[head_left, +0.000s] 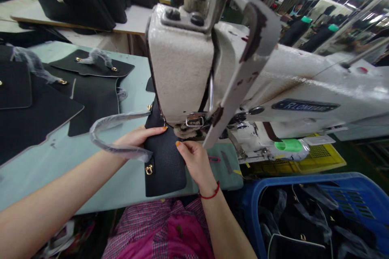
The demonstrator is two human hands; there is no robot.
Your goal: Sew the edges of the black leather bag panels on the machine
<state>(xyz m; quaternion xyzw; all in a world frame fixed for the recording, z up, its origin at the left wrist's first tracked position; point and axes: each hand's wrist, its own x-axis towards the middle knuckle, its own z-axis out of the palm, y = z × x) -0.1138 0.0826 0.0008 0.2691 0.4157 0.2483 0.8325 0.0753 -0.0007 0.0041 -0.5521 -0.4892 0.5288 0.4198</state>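
Note:
A black bag panel (165, 166) lies under the head of an industrial sewing machine (182, 60). Its carry handle (103, 123), wrapped in clear plastic, arches out to the left from gold ring fittings (148, 169). My left hand (136, 137) reaches through the handle's loop and grips the panel's left part, thumb on top close to the needle area. With thumb and fingers, my right hand (196, 162) pinches the panel's right edge just in front of the presser foot. The needle and the stitch line are mostly hidden by the machine head.
Flat black bag pieces (94, 97) with wrapped handles cover the table's left side. Finished-looking black bags (75, 0) stand on a board behind. At lower right is a blue basket (255, 210) of bag parts, near a yellow crate (322, 156). Small tweezers (214, 159) lie right of the panel.

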